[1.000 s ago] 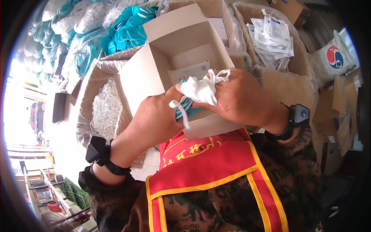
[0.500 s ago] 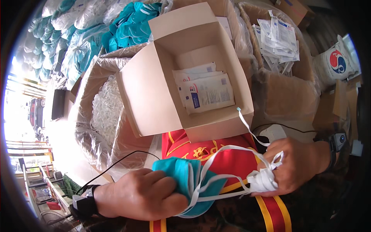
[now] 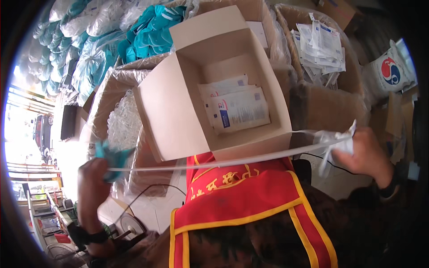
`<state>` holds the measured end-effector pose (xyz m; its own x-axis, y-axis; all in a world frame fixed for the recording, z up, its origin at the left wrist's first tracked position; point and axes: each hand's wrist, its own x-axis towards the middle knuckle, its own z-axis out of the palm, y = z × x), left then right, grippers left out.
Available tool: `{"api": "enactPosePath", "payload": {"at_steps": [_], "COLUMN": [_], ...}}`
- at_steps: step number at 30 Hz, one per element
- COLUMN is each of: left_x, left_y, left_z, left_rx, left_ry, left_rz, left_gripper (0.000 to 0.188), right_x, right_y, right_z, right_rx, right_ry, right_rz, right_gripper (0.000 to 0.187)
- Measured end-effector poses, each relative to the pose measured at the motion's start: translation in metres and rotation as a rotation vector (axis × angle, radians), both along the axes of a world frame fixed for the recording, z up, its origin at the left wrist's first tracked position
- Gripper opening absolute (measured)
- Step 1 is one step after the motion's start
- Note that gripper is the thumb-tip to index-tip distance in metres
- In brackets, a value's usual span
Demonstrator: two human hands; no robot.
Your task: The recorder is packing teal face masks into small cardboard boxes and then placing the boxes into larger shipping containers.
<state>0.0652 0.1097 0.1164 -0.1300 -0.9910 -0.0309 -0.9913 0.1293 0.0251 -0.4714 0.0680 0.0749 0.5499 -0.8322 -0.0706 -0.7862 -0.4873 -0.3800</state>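
Note:
On the left, my left hand (image 3: pixel 94 176) is closed round a teal fabric piece (image 3: pixel 119 157), which is smeared by motion. My right hand (image 3: pixel 364 154), far over to the right, grips a bunched white strap (image 3: pixel 340 144). Between the two hands, the strap's long run is stretched nearly straight, rising a little to the right. It crosses in front of an open cardboard box (image 3: pixel 173 116) and above my red apron (image 3: pixel 237 196) with yellow trim. Inside the box lie several flat white packets (image 3: pixel 243 111).
Beyond my left hand stands a plastic-lined carton (image 3: pixel 100 107) of white loops. A pile of teal fabric pieces (image 3: pixel 149 33) and stacked clear bags (image 3: pixel 91 58) lie behind it. At the back right are a carton of packets (image 3: pixel 319 47) and a white sack (image 3: pixel 389 67).
My hands have moved far apart, the left outward to the left and the right outward and up. The teal piece went with my left hand, and the slack strap has become taut.

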Motion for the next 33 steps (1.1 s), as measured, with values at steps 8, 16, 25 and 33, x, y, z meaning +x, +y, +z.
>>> {"api": "enactPosePath", "payload": {"at_steps": [8, 16, 25, 33], "left_x": [-0.091, -0.119, -0.125, -0.120], "left_y": [-0.072, -0.078, -0.077, -0.074], "left_z": [-0.037, -0.049, -0.058, -0.065], "left_rx": [-0.120, -0.123, -0.139, -0.127], "left_ry": [0.160, 0.209, 0.276, 0.361], "left_rz": [-0.422, -0.486, -0.487, -0.383], "left_gripper": [0.027, 0.030, 0.034, 0.031], "right_x": [0.117, 0.182, 0.186, 0.182], "right_y": [-0.042, -0.058, -0.084, -0.081], "right_z": [-0.036, -0.039, -0.059, -0.043], "right_rx": [0.882, 0.805, -0.152, 0.353], "right_ry": [-0.957, -1.303, -0.439, -0.781], "right_rz": [-0.017, 0.204, 0.282, 0.123], "right_gripper": [0.023, 0.029, 0.024, 0.025]}}
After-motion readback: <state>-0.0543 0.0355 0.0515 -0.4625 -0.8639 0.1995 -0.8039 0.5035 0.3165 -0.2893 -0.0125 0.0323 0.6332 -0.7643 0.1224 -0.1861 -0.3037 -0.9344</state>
